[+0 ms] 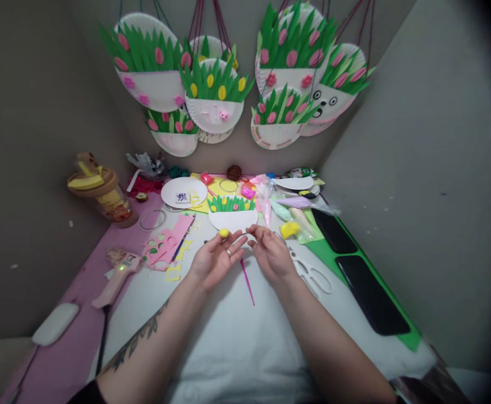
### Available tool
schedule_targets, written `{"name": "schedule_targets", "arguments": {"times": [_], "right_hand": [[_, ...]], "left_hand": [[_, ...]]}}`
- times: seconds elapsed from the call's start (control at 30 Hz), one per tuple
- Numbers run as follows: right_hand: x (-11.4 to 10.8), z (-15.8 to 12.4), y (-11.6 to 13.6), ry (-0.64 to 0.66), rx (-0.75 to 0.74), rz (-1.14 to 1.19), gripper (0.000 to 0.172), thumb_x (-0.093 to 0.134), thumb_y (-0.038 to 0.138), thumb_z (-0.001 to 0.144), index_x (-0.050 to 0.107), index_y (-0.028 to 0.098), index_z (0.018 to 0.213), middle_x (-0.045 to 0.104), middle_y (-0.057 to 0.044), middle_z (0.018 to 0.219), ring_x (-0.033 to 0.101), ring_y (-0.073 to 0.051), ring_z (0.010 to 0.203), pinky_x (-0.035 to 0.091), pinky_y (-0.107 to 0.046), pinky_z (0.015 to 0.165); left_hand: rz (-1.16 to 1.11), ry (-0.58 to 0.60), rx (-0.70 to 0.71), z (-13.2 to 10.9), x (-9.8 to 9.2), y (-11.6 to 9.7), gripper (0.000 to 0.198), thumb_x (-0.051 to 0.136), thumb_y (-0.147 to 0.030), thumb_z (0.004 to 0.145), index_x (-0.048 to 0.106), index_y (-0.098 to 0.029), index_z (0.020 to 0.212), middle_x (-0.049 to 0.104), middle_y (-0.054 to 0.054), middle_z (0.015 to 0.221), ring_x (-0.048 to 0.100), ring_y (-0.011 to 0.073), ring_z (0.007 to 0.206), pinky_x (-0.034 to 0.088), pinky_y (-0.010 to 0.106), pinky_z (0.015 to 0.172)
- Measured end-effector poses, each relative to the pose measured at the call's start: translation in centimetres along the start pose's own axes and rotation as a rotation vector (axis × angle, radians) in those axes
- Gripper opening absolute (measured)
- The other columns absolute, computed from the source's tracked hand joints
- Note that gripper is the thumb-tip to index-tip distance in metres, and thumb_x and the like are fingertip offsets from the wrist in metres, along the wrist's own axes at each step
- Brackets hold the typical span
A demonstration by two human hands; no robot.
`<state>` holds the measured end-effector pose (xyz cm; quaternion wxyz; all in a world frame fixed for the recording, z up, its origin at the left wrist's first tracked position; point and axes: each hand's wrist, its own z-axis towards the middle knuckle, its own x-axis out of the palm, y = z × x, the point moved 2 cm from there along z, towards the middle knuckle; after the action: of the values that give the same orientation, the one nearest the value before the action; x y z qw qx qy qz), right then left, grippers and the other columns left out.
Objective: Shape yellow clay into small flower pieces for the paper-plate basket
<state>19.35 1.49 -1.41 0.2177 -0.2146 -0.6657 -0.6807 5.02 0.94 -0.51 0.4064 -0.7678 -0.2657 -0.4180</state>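
My left hand (214,259) lies palm up over the white table and pinches a small yellow oval piece (224,232) at its fingertips. My right hand (270,252) is close beside it, fingers curled and pinched at something thin I cannot make out. Just beyond both hands sits a half paper plate (233,220) with green grass and small yellow and pink buds (231,203). A thin pink strip (247,280) lies on the table between my wrists.
A pink glue gun (116,276) and pink cut-out scraps (167,246) lie left. White scissors (312,275) and two black slabs (367,289) lie right. A round paper plate (184,192), coloured bags (291,209) and a lidded jar (102,196) stand behind. Finished plate crafts (214,95) hang on the wall.
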Motion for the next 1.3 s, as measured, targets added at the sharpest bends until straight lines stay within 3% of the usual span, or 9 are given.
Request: {"name": "schedule_targets", "arguments": {"times": [0.47,0.67,0.83,0.9,1.2,1.3], "right_hand": [[-1.0,0.4,0.4,0.048,-0.090,-0.296,0.026,0.056,0.047,0.079,0.050,0.022,0.079,0.058,-0.009,0.104,0.054,-0.023,0.100,0.045,-0.035,0.077],[-1.9,0.4,1.3,0.086,-0.270,-0.689,0.033,0.045,0.038,0.088,0.048,0.021,0.060,0.055,-0.004,0.093,0.053,-0.019,0.093,0.041,-0.034,0.085],[-1.8,0.3,0.6,0.156,-0.342,-1.076,0.007,0.061,0.024,0.079,0.062,0.022,0.073,0.053,-0.004,0.102,0.050,-0.021,0.104,0.034,-0.040,0.097],[-1.7,0.4,-0.1,0.191,-0.383,-1.173,0.007,0.059,0.018,0.080,0.063,0.022,0.076,0.054,-0.005,0.100,0.048,-0.022,0.105,0.035,-0.042,0.096],[-1.5,0.6,-1.3,0.229,-0.484,-1.311,0.013,0.054,0.013,0.081,0.063,0.022,0.079,0.056,-0.006,0.090,0.050,-0.023,0.095,0.042,-0.041,0.087],[-1.5,0.7,-1.2,0.220,-0.463,-1.243,0.014,0.055,0.013,0.080,0.065,0.022,0.078,0.058,-0.004,0.082,0.053,-0.022,0.087,0.043,-0.038,0.082]], "left_hand": [[0.118,-0.070,0.041,0.2,-0.5,-0.1,0.012,0.056,-0.023,0.084,0.062,-0.015,0.091,0.068,0.009,0.100,0.065,0.0181,0.093,0.052,0.028,0.078],[0.258,-0.086,0.181,0.2,-0.5,-1.3,0.014,0.062,-0.016,0.080,0.062,-0.014,0.094,0.068,0.007,0.098,0.066,0.0126,0.082,0.052,0.021,0.071],[0.296,-0.079,0.200,0.2,-0.6,-1.6,0.023,0.063,-0.014,0.080,0.061,-0.016,0.103,0.069,0.006,0.097,0.067,0.0101,0.076,0.053,0.019,0.068],[0.295,-0.062,0.203,0.2,-0.7,-1.5,0.029,0.063,-0.016,0.080,0.060,-0.018,0.109,0.070,0.005,0.097,0.067,0.0105,0.076,0.053,0.019,0.067],[0.290,-0.096,0.220,0.1,-0.5,-1.4,0.027,0.064,-0.021,0.081,0.061,-0.018,0.107,0.070,0.004,0.089,0.067,0.0096,0.071,0.053,0.019,0.065],[0.292,-0.098,0.217,0.2,-0.5,-1.5,0.026,0.065,-0.017,0.079,0.062,-0.017,0.105,0.070,0.004,0.092,0.066,0.0093,0.074,0.052,0.019,0.065]]}}
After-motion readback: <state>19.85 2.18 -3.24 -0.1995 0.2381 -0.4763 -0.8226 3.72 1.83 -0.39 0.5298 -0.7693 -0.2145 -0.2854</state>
